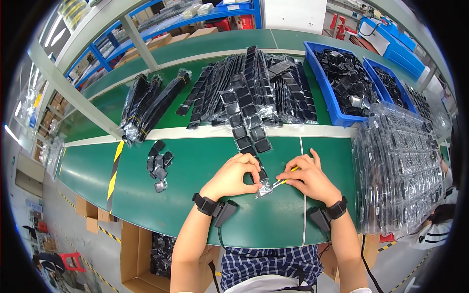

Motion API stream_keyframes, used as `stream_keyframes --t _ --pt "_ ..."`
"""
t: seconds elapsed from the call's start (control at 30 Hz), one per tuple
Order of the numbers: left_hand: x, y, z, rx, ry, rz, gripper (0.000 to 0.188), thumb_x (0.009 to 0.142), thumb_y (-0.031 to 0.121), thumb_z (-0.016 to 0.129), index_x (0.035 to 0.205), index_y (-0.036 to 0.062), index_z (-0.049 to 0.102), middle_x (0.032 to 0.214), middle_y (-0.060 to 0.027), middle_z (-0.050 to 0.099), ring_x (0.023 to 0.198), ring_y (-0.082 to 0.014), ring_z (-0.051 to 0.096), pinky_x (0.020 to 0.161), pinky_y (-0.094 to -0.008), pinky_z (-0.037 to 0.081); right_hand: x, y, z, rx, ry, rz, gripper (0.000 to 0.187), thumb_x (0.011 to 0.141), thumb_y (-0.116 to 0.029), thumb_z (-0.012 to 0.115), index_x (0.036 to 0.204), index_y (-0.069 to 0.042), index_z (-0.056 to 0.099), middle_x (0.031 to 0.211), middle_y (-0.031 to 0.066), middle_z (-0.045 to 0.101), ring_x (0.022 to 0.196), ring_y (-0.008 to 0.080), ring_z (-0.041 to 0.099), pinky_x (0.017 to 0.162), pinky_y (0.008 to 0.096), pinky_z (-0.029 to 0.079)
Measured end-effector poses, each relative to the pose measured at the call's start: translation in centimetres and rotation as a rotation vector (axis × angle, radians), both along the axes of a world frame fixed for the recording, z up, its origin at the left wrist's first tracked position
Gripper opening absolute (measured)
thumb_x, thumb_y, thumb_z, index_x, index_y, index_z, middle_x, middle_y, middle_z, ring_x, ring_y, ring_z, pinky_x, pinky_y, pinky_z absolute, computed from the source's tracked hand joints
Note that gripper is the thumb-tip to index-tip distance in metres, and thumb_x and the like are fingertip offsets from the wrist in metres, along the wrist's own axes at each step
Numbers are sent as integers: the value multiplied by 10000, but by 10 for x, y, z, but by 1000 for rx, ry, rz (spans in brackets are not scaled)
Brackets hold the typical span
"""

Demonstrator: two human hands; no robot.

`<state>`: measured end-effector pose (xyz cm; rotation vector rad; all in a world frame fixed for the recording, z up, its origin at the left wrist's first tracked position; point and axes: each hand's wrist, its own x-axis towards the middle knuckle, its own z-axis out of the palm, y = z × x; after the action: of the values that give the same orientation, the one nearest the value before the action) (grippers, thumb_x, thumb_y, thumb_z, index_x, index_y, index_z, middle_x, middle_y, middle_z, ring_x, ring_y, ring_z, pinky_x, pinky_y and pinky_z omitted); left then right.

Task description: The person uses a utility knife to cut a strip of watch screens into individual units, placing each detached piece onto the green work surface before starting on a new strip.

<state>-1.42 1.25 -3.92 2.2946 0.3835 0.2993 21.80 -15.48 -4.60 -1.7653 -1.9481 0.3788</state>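
Note:
My left hand [234,177] pinches the near end of a strip of black square pieces in clear plastic [263,143]. The strip runs away from me, over the pale ledge, to the strips heaped on the shelf. Between the fingers of my right hand [310,177] is a slim yellow tool with a metal tip [278,183]; its exact kind is unclear. That tip points left, close to the crinkled plastic end [264,189] by my left fingertips. Farther left on the green table lies a small pile of loose black squares [159,165].
Many strips [229,88] cover the raised shelf, beside banded bundles [161,100]. Blue bins [334,115] of black pieces stand at the right back. A tall stack of clear plastic trays [398,171] borders my right side. A cardboard box [134,254] sits below the table edge.

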Motion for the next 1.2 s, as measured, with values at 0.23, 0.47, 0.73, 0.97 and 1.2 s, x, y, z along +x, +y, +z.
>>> stream_keyframes --t 0.23,0.47,0.73,0.97,1.2 --pt "3 -6 4 22 45 32 250 678 269 928 765 130 739 1077 15 651 1107 -215 585 1008 -344 457 -5 2 -4 18 -2 -6 234 887 -243 781 1106 -326 797 1098 -73 601 1218 196 539 1214 689 132" --pt "3 -3 -3 -41 11 33 212 678 230 934 775 131 774 1064 26 654 1112 -206 578 1003 -343 452 -11 9 -10 20 2 -17 247 890 -207 776 1101 -334 802 1106 -75 605 1222 197 540 1240 624 128" --pt "2 5 -1 -75 3 33 195 683 219 933 760 127 779 1044 15 655 1103 -202 581 1013 -345 437 11 14 -4 -13 30 75 221 871 -204 782 1067 -303 808 1107 -79 614 1185 158 570 1244 577 142" --pt "-1 10 -1 25 -163 -71 230 686 117 910 750 83 692 907 -63 682 916 -242 666 814 -352 519 43 -5 -6 281 -31 0 226 840 -254 795 1052 -333 800 1012 -129 691 1033 84 651 978 428 356" --pt "-26 36 -21 -521 -195 107 321 1018 144 684 1303 30 592 1027 -61 680 819 -152 637 738 -294 524 40 -2 -26 19 213 -26 189 920 -193 730 1073 -291 783 1083 -18 574 1221 199 526 1180 711 78"
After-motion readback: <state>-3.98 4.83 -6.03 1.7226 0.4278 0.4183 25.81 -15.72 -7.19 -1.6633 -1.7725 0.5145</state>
